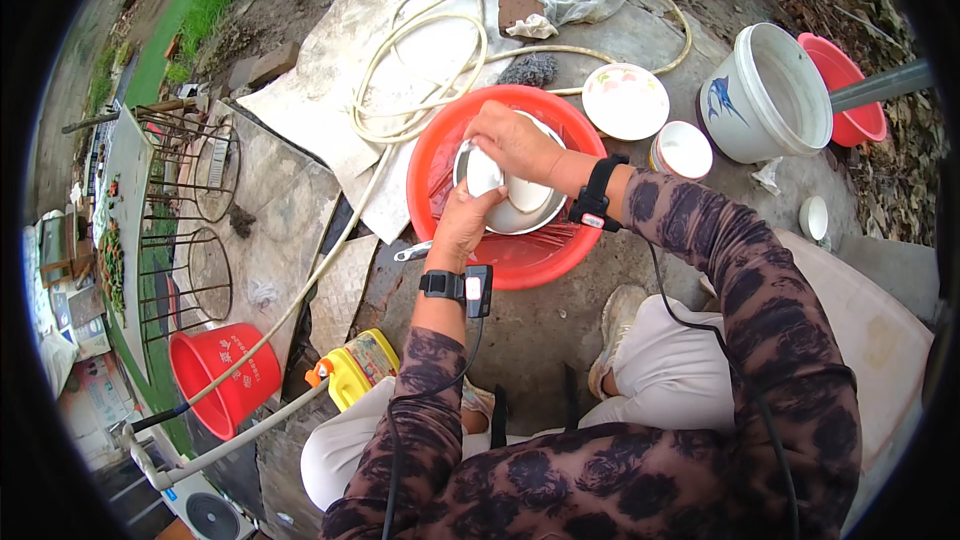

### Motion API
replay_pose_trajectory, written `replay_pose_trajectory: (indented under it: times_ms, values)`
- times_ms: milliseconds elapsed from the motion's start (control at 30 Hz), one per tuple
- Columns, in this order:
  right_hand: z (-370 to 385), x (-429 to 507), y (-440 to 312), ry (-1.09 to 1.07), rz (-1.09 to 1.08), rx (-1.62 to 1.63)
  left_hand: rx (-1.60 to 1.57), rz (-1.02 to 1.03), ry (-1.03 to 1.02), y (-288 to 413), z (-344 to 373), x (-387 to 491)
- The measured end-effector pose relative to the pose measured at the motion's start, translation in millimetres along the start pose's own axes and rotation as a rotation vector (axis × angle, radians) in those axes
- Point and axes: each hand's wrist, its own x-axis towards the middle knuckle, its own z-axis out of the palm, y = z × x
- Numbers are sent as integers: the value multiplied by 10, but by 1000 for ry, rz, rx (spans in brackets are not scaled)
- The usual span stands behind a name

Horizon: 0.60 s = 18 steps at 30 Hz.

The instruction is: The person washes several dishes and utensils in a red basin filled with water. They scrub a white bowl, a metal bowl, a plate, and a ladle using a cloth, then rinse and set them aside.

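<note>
Over a red plastic basin (517,275) of water, my left hand (463,221) and my right hand (510,136) both grip a small white bowl (483,172), one from below, the other from above. Behind it a larger white bowl (534,199) sits in the basin. Thin sticks, apparently chopsticks (555,238), lie in the water. A metal handle (412,251) juts over the basin's near left rim. Beyond the basin rests a grey scouring pad (528,70). On the ground to the right are a white floral plate (625,100), stacked bowls (684,150) and a small white cup (813,217).
A pale hose (420,116) loops over the slabs to a tap pipe (240,439) at lower left. Near it stand a red bucket (232,375) and a yellow jug (360,367). A white bucket (772,94) stands at right, beside another red basin (844,101).
</note>
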Motion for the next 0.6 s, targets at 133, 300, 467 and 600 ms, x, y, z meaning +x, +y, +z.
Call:
replay_pose_trajectory:
  times_ms: [133, 300, 467, 600]
  values:
    - [-139, -16, 132, 328, 392, -102, -196, 123, -70, 106, 24, -32]
    - [-174, 12, 213, -50, -41, -43, -214, 93, -56, 154, -18, -50]
    - [-302, -36, 297, 218, 201, -34, -468, 172, -61, 127, -159, -20]
    - [-391, -277, 379, 151, 138, -51, -624, 294, 14, 119, -233, -15]
